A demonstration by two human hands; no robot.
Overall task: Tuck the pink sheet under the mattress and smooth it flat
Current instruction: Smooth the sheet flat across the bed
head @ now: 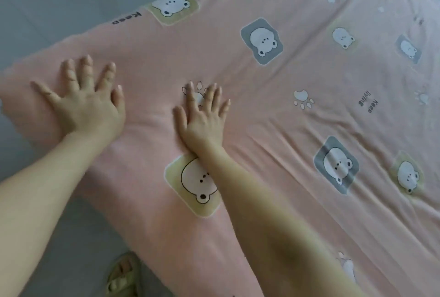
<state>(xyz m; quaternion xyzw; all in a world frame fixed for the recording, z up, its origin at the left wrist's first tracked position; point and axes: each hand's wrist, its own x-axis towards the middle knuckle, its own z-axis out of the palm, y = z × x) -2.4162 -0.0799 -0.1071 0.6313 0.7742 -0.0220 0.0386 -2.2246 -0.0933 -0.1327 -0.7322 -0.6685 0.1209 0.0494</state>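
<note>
The scene is evenly lit by soft, diffuse light; faint shadows are cast, edges are bowed (wide-angle lens), and slight blur is seen throughout.

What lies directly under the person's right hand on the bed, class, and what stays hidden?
The right hand presses flat, fingers spread, on the pink sheet, partly covering a white paw print. The forearm crosses a yellow bear patch. The mattress beneath is fully covered.
</note>
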